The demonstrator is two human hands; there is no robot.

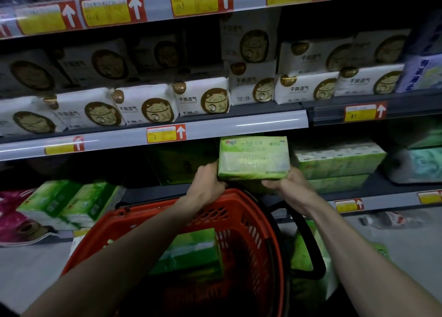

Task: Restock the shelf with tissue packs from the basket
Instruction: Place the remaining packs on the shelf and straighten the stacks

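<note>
While both arms reach forward over the red basket (253, 212), the left hand (206, 185) and right hand (288, 185) hold one green tissue pack (254, 158) between them, raised above the basket's far rim and in front of the dark opening of the lower shelf (148, 193). The left fingers curl round the pack's left end, and the right fingers (271, 184) are tucked under its lower right corner, so each hand has a firm grip on it. The pack sits level, its long face toward the camera, just left of a stack of similar green packs (339, 162) already on that shelf; whether the two touch cannot be told. Inside the basket lies another green pack (191, 253), and more green packs (302, 252) stand just outside it on the right, by the black handle (311, 240). On the shelf above, behind a price rail (165, 134) with yellow and red tags, rows of white packs with a cat emblem (202, 97) stand side by side. Lower left, two green and white packs (67, 204) lean together beside a magenta pack (12, 212).
</note>
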